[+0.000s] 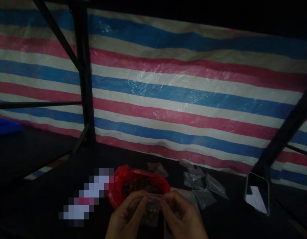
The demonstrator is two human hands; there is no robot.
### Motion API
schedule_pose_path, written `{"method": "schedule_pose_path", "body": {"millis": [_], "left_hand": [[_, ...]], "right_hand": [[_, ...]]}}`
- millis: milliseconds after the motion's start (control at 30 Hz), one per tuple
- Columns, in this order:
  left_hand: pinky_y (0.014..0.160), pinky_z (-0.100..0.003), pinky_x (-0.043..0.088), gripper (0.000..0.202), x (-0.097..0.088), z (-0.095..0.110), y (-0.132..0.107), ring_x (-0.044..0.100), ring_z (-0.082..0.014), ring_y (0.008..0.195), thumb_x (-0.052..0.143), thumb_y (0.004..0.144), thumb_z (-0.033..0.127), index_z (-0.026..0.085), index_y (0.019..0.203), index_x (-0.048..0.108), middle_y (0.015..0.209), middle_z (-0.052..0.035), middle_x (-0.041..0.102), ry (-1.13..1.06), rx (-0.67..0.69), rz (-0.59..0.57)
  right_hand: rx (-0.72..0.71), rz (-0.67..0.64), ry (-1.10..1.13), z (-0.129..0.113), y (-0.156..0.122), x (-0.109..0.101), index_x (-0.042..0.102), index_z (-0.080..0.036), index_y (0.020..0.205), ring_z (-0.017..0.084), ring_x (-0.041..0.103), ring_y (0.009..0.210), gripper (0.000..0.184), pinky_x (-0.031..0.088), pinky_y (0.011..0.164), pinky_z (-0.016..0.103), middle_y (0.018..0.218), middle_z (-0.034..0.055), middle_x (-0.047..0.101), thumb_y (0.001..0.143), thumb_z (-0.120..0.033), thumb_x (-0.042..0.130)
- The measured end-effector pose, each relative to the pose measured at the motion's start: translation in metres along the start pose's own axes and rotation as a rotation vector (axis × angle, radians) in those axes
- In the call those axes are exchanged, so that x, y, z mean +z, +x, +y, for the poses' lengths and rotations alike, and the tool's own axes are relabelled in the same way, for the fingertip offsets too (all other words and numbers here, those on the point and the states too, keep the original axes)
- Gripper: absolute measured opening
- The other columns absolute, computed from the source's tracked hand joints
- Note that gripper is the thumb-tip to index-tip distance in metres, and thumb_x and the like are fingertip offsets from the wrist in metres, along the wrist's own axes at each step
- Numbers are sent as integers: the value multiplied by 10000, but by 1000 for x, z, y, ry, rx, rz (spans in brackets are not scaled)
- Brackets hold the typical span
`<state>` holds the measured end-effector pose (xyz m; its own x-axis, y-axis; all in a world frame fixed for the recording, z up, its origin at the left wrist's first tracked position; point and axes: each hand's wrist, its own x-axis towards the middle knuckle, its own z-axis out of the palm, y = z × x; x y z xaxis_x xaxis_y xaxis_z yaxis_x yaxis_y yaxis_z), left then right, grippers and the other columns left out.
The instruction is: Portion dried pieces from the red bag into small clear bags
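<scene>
Across the back of the scene hangs a broad striped sheet [183, 89] in white, blue and red, creased and glossy where light catches it. Below it spreads a dark table [230, 219], and black frame posts [85, 79] stand in front of the sheet, one upright left of centre and another slanting at the right. On the table sits a red bag [115, 186], its mouth wide open, with a heap of dark brown bits [141, 183] inside. Beside it on the left lies a long pale strip [91, 196], too pixelated to make out. Low in the middle, in front of the red bag, are the left hand [126, 214] and the right hand [184, 214]. Near the right post a phone [256, 194] stands tilted, a pale patch on its screen. Partly covered by the right hand is a flat grey thing [192, 196], hard to identify. Behind and beside it are scattered several clear packets [204, 198], one of them just behind the red bag. Between the hands hangs a small clear bag [152, 210]; thumb and forefinger of each hand pinch its top edge, one at either end. Its contents are too dim to name.
</scene>
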<state>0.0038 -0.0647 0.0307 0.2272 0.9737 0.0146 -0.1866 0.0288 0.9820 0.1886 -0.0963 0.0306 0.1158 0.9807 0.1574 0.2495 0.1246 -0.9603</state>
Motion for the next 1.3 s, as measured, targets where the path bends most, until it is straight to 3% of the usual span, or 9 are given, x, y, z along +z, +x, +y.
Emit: {"method": "schedule_pose_path", "body": {"millis": [233,367,467,733,933,1300], "left_hand": [[851,-303,640,457,13,14,10,800,-257,926,873,718,652,242,914,822,982,-51,864,-95,25,-32],[809,-296,635,453,21,21,29,794,-242,860,871,713,641,226,890,828,905,-51,857,-111,89,-29],[796,-280,624,475,27,23,46,783,-224,825,878,685,654,217,861,821,873,-46,850,-105,109,-31],[678,-261,589,545,42,12,88,759,-218,775,876,634,708,215,850,790,783,-18,812,-105,101,-17],[649,-240,550,485,55,8,119,702,-179,715,865,679,672,209,799,788,761,-8,773,-70,103,-125],[655,-231,566,326,51,-6,118,720,-199,738,846,695,544,226,731,787,733,-6,771,-63,19,-88]], "right_hand": [[-71,131,8,-22,8,-1,733,-207,729,186,602,712,425,497,680,269,714,15,679,860,-610,767],[-100,82,33,-26,29,-8,792,-212,834,203,644,760,411,510,710,286,784,30,732,831,-623,784],[-129,80,19,-21,50,-12,813,-203,906,214,662,794,423,516,734,300,837,45,751,832,-617,777],[-197,157,-87,-2,82,-24,797,-210,831,181,613,736,349,461,679,269,792,22,715,903,-545,732],[-186,252,-70,10,94,-42,814,-222,809,196,627,716,460,491,667,274,771,37,710,847,-676,747],[-152,244,-145,22,91,-41,805,-227,788,192,630,695,496,470,628,265,754,40,707,894,-697,692]]}}
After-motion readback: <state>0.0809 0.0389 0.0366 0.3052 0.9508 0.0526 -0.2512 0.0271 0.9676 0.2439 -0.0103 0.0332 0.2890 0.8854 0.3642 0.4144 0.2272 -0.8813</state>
